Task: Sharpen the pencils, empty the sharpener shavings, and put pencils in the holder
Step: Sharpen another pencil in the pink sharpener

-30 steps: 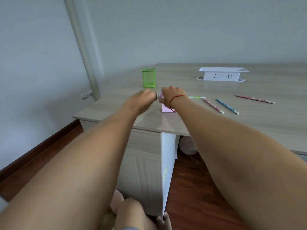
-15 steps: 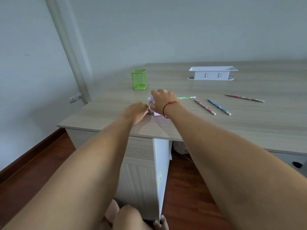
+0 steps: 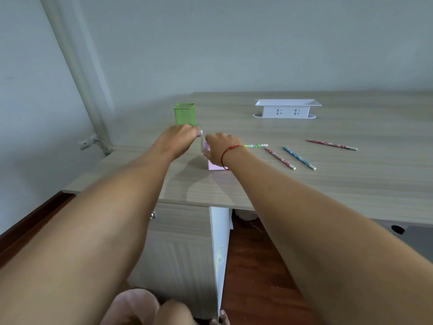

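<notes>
A pink crank sharpener (image 3: 214, 165) stands on the wooden desk (image 3: 304, 184), mostly hidden by my hands. My right hand (image 3: 220, 148), with a red string on the wrist, grips its top. My left hand (image 3: 179, 139) grips the crank handle (image 3: 201, 140) at the sharpener's left side, raised to the top of its turn. A green pencil (image 3: 256, 145) sticks out to the right from behind my right hand, lying level. The green mesh holder (image 3: 185, 114) stands just behind my left hand. Three more pencils lie to the right: a red one (image 3: 280, 158), a blue one (image 3: 300, 158) and a far red one (image 3: 332, 144).
A white power-socket box (image 3: 287, 109) sits at the back of the desk. The desk's front edge and a white cabinet (image 3: 187, 254) are below my arms. A wall pipe (image 3: 77, 66) runs at the left. My knees and feet show over the wooden floor.
My left hand has swung the crank from low beside the sharpener up to the top of its circle. My right hand stays on the sharpener. The camera view has shifted slightly.
</notes>
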Available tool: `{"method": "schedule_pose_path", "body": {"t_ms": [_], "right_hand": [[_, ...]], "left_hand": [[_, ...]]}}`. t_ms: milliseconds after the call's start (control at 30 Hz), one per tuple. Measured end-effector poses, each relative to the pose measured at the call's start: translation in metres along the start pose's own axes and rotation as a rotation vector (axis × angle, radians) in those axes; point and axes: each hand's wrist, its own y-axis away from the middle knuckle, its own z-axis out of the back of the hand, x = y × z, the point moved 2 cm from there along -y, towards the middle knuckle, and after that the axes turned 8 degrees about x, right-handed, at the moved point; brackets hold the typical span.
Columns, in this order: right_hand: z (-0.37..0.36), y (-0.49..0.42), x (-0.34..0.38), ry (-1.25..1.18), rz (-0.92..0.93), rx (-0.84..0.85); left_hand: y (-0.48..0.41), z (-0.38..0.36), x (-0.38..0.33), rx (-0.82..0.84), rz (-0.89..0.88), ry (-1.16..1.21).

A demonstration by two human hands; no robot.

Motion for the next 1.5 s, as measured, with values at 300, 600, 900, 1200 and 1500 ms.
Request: {"method": "schedule_pose_path", "body": {"t_ms": [300, 600, 900, 1200, 1500], "right_hand": [[0.002, 0.003, 0.008, 0.046, -0.034, -0.015], [-0.002, 0.001, 0.007, 0.012, -0.022, -0.03], [-0.015, -0.003, 0.002, 0.008, 0.046, -0.086], [-0.016, -0.003, -0.002, 0.024, 0.097, -0.142], [-0.014, -0.002, -0.003, 0.044, 0.108, -0.095]], "left_hand": [[0.03, -0.003, -0.006, -0.063, -0.008, 0.043], [0.063, -0.016, -0.024, 0.035, -0.039, -0.155], [0.051, -0.051, -0.015, 0.161, -0.087, -0.265], [0.019, -0.058, -0.002, 0.222, -0.037, -0.205], [0.007, -0.034, -0.005, 0.165, 0.003, -0.254]]}}
